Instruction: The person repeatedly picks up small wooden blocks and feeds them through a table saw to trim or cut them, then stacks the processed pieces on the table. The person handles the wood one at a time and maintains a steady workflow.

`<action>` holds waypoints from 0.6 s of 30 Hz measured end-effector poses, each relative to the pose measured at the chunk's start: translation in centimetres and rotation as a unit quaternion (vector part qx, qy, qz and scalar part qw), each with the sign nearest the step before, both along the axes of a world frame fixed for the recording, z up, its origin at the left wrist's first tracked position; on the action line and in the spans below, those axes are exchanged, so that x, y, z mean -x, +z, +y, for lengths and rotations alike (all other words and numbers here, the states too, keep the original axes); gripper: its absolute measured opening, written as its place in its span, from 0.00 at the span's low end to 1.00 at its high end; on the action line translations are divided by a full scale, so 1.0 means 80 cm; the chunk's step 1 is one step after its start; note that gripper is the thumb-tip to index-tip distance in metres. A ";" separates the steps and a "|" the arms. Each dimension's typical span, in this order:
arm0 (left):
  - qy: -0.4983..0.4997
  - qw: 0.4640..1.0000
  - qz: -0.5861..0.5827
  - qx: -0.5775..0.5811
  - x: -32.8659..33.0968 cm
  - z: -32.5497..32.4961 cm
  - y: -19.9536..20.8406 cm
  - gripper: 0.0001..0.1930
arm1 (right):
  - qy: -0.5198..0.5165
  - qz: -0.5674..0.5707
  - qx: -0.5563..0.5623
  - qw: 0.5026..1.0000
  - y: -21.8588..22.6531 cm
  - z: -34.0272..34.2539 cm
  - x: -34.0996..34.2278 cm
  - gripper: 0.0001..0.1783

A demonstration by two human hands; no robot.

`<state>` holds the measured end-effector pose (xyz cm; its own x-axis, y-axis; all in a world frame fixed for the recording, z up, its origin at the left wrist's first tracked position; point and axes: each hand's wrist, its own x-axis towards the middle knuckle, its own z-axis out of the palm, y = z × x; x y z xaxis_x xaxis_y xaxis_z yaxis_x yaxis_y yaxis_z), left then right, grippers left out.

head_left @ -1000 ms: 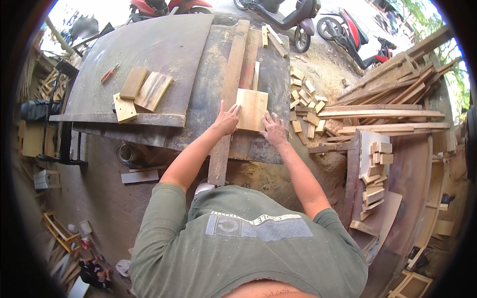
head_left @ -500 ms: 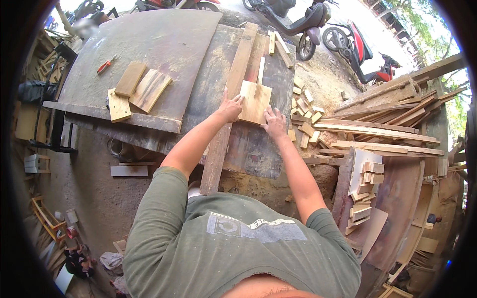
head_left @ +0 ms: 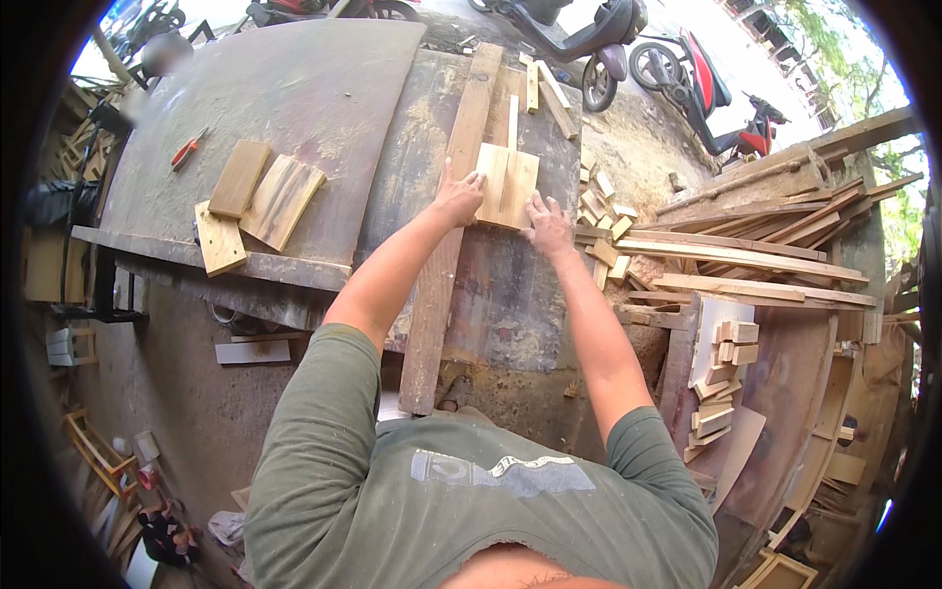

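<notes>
Left hand [head_left: 457,196] lies flat, fingers spread, on the near left edge of the board [head_left: 507,185]; it presses down and clasps nothing. Right hand [head_left: 549,224] rests the same way at the board's near right corner, fingertips on the wood, palm open, nothing gripped.

The board is pale, made of two pieces side by side with a seam between them. It lies flat on the dark table [head_left: 510,285], directly beyond both hands.

Edges: the board's left edge butts against a long plank [head_left: 453,226] that runs under the left hand, from the far end of the table back toward the person and past the near table edge. A thin strip [head_left: 512,120] stands out from the board's far edge, in line with the seam. Further beyond lie two short sticks [head_left: 546,90].

Open room: bare table shows on the near side of both hands, between the forearms. Right of the right hand the table ends close by — past that edge sit small offcuts [head_left: 601,211] and long stacked timbers [head_left: 746,260]. Left of the plank, a grey sheet [head_left: 294,108] offers wide bare surface; three wood blocks [head_left: 257,201] lie at its near edge, well apart from the left hand, and a red-handled tool [head_left: 186,150] lies further left. Scooters [head_left: 677,69] stand well beyond the table.
</notes>
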<state>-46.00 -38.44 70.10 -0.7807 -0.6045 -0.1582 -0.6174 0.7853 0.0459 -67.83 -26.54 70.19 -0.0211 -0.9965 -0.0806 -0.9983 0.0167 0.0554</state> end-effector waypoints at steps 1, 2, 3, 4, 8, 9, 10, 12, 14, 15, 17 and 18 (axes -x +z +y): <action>0.000 1.000 0.001 0.001 0.002 -0.005 0.000 0.29 | 0.003 0.015 -0.002 1.000 0.001 -0.005 0.001 0.42; -0.002 1.000 0.002 0.001 0.003 -0.010 -0.002 0.28 | 0.000 0.017 -0.003 1.000 0.002 -0.008 0.001 0.42; -0.003 1.000 0.002 0.000 0.003 -0.016 -0.004 0.28 | -0.002 0.019 -0.004 1.000 0.002 -0.013 0.001 0.42; -0.005 1.000 0.003 -0.001 0.004 -0.021 -0.007 0.28 | -0.004 0.021 -0.005 1.000 0.002 -0.018 0.001 0.41; 0.001 1.000 0.022 -0.010 0.016 -0.052 -0.007 0.29 | -0.034 0.017 -0.024 0.999 0.004 -0.051 0.009 0.41; 0.000 1.000 0.028 -0.009 0.020 -0.063 -0.007 0.29 | -0.040 0.012 -0.035 0.999 0.006 -0.062 0.016 0.41; -0.001 0.999 0.034 -0.008 0.026 -0.073 -0.006 0.29 | -0.046 0.007 -0.046 0.998 0.008 -0.071 0.025 0.42; -0.004 0.999 0.032 -0.004 0.038 -0.102 -0.002 0.32 | -0.074 -0.025 -0.059 0.995 0.013 -0.085 0.057 0.40; -0.006 1.000 0.012 -0.013 0.056 -0.137 0.012 0.36 | -0.090 -0.013 -0.067 0.994 0.012 -0.093 0.085 0.39; -0.005 1.000 -0.009 -0.026 0.065 -0.155 0.025 0.38 | -0.091 0.015 -0.071 0.993 0.010 -0.092 0.094 0.39; -0.015 0.999 -0.010 -0.041 0.081 -0.197 0.031 0.41 | -0.100 0.009 -0.068 0.993 0.002 -0.089 0.099 0.39; -0.028 0.998 0.011 -0.046 0.086 -0.219 0.030 0.42 | -0.108 -0.024 -0.061 0.992 0.000 -0.082 0.093 0.40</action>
<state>-52.91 -55.95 72.47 -0.8166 -0.5437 -0.1937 -0.5709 0.8103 0.1325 -75.29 -33.14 70.20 -0.2271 -0.9519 -0.2055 -0.9735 0.2275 0.0222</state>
